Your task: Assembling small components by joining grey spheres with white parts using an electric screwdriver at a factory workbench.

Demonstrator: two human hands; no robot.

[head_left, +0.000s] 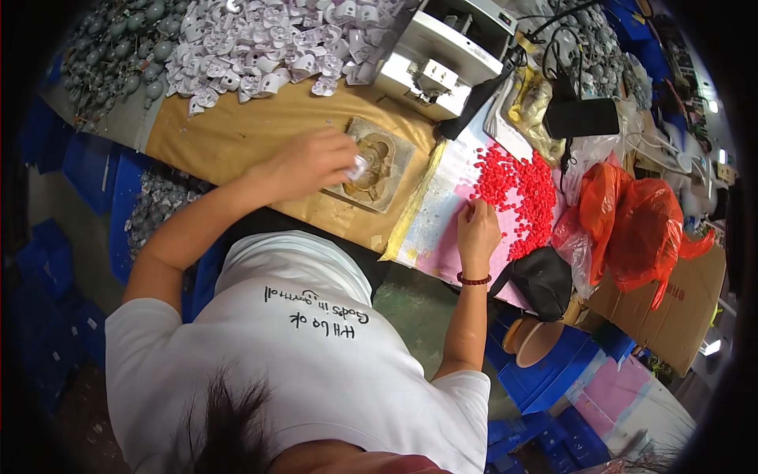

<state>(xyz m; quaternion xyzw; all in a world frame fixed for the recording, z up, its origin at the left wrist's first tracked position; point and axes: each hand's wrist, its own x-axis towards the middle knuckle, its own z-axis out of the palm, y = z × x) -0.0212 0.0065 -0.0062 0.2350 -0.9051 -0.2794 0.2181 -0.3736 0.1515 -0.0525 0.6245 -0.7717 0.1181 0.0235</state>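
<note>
My left hand point(312, 162) pinches a small white plastic part point(358, 167) over the tan fixture block point(377, 163) on the desk point(237, 134), my right hand point(478, 229) closes its grip on one of the red caps point(517, 193); I judge seating the part squarely matters before pressing.

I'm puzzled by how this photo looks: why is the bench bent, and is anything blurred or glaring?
Head view: the fisheye lens bows the table edge and darkens the corners; the left hand is slightly smeared, holding a small white part; the right hand by the red pieces is sharper; lamps at the right rim glare; lighting is otherwise even, shadows soft.
</note>
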